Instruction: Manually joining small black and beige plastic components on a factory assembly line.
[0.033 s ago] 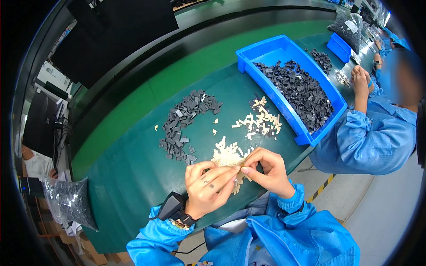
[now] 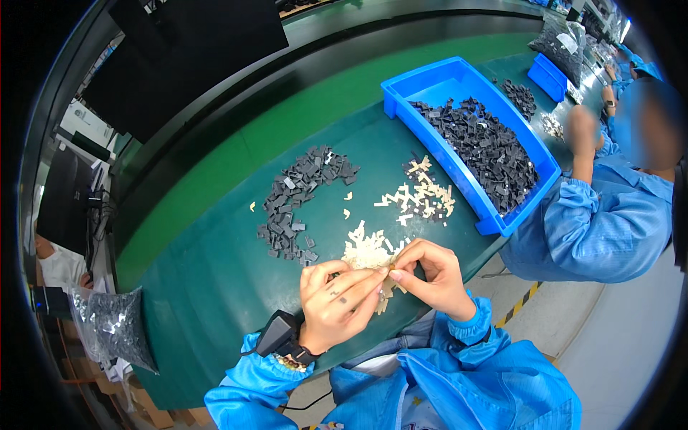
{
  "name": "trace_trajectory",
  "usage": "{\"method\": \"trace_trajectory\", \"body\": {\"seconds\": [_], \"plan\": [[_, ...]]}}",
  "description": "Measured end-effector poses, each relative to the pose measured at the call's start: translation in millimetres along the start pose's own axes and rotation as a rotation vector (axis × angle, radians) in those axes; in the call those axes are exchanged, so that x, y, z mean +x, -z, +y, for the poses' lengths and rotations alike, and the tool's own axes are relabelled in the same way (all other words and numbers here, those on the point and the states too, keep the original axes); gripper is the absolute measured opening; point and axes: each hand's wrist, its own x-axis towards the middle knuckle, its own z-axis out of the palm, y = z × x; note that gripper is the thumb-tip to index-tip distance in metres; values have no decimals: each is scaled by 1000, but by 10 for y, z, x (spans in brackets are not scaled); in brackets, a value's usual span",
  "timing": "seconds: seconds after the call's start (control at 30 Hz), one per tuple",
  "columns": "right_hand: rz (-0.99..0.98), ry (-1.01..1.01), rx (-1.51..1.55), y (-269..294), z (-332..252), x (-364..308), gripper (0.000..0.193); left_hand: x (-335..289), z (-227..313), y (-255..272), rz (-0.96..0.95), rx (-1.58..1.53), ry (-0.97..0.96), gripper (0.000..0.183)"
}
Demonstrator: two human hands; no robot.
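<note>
Roughly by size, with clock directions taken from the meeting fingertips: one green-topped table (image 2: 215, 287) spreads beneath everything. One nearby co-worker (image 2: 602, 229) in a blue jacket sits between two and three o'clock. Of two blue bins, the large bin (image 2: 438, 92) lies at one o'clock, loaded with dark pieces (image 2: 484, 147) too many to count. Two clear bags hold dark contents: the nearer bag (image 2: 115, 326) near nine o'clock, the farther bag (image 2: 562, 49) at one, just beyond the small bin (image 2: 547, 77).

One crescent of dark pieces (image 2: 294, 193) curves at ten o'clock; one mixed scatter (image 2: 423, 197) of cream and dark pieces lies toward one; one cream heap (image 2: 367, 247) sits just off twelve, touching the hands.

Both hands, two in all, meet there. The left hand (image 2: 340, 301) is curled, its fingertips drawn together; whether it grips anything, I cannot tell. The right hand (image 2: 437, 279) pinches one tiny amber bit (image 2: 392, 267) between thumb and forefinger, beside the left fingertips. Two loose cream pieces (image 2: 348, 196) lie near eleven o'clock.
</note>
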Motion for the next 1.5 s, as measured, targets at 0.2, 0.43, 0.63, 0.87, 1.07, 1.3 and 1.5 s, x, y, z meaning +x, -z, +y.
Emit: {"method": "trace_trajectory", "body": {"seconds": [0.2,0.43,0.63,0.87,1.07,1.3,1.5], "plan": [[-56,70,-75,10,-67,19,15,19,-9,11,-13,-68,6,33],[44,30,107,24,20,-19,21,25,-16,15,-18,-177,54,29],[9,71,14,45,17,-20,13,33,11,28,-41,-183,20,30],[151,83,96,23,49,-27,11,157,-259,123,29,190,37,31],[150,33,117,0,46,-4,9,244,-682,391,-181,455,229,20],[124,11,92,24,19,-18,9,302,-679,354,-202,345,255,11],[103,-5,68,21,48,-6,10,282,-216,192,-139,-333,450,12]]}}
